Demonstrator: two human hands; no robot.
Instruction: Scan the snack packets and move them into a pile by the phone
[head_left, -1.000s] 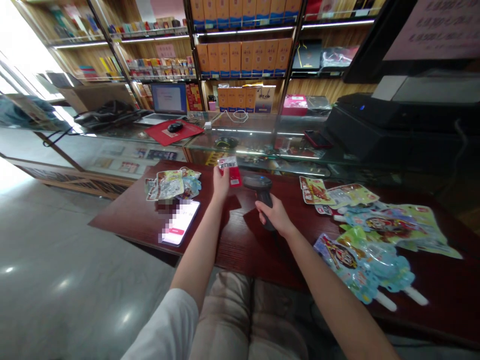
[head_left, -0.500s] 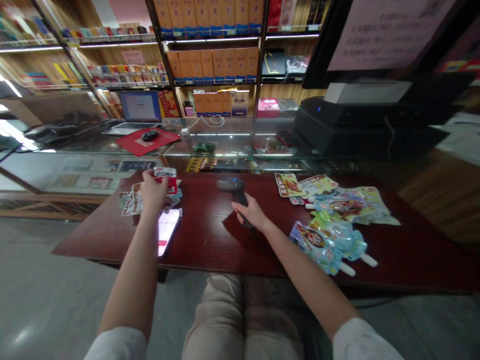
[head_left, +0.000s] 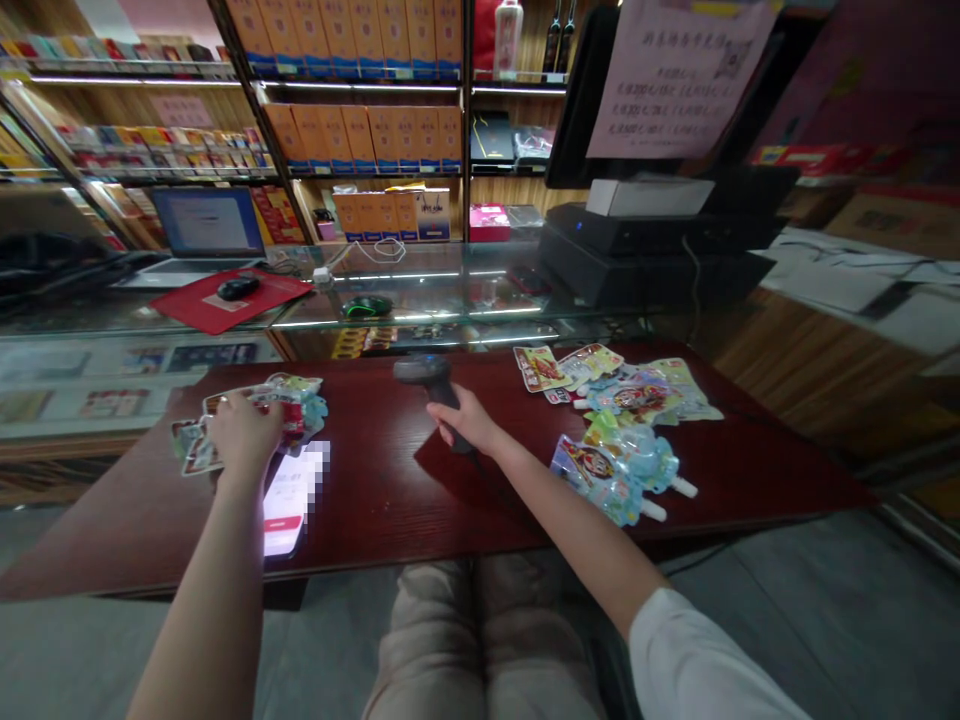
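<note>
- Since the earlier pictures the left hand (head_left: 246, 432) has carried the red snack packet (head_left: 291, 418) away from the scanner's head and down onto the pile of packets (head_left: 196, 447) at the left end of the dark red surface (head_left: 375, 490); the view has also swung to the right.
- The left grip lies palm down on that pile, its fingers spread over the red packet; whether they clasp it or only rest on it cannot be told.
- Just right of the hand and nearer the person, a phone (head_left: 289, 495) lies flat on the surface with its screen lit.
- Near the middle, the right hand (head_left: 469, 425) is clenched around the handle of a dark barcode scanner (head_left: 424, 372), whose head points away from the person.
- Further right, well apart from both hands, a heap of bright snack pouches (head_left: 615, 430) lies on the surface, some with white spouts.
- Behind the surface runs a glass counter (head_left: 450, 290), carrying a laptop (head_left: 196, 228) and a mouse on a red mat (head_left: 225, 300) at the left and a black till machine (head_left: 645, 250) at the right.
</note>
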